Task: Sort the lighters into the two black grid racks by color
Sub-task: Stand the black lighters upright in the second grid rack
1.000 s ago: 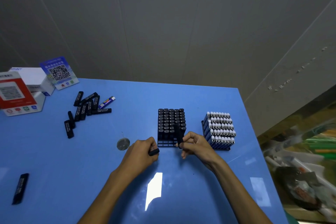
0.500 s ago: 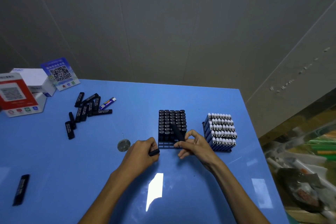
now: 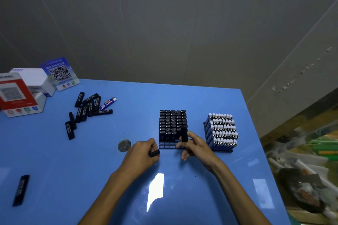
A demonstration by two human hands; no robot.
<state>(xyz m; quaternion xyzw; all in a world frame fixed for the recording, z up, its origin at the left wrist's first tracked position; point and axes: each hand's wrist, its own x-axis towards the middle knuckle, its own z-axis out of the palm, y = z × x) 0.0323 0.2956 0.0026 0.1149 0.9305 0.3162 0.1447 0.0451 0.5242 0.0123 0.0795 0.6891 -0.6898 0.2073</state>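
Observation:
Two black grid racks stand on the blue table. The left rack [image 3: 167, 145] holds black lighters, with open cells along its near row. The right rack [image 3: 222, 150] is packed with blue lighters with white tops. My right hand [image 3: 196, 147] pinches a black lighter [image 3: 184, 133] upright over the near right corner of the left rack. My left hand [image 3: 144, 153] grips another black lighter [image 3: 154, 153] just left of that rack. A pile of loose black lighters [image 3: 86, 109] and one blue lighter [image 3: 108, 103] lie at the far left.
A single black lighter [image 3: 20, 190] lies near the front left. A small round grey disc [image 3: 124, 145] sits beside my left hand. White boxes and QR-code cards [image 3: 17, 94] stand at the far left corner. The table's right edge [image 3: 263, 151] drops to clutter below.
My right hand turned its black lighter from a slant to upright and brought it down over the left rack's near right corner. My left hand stayed put.

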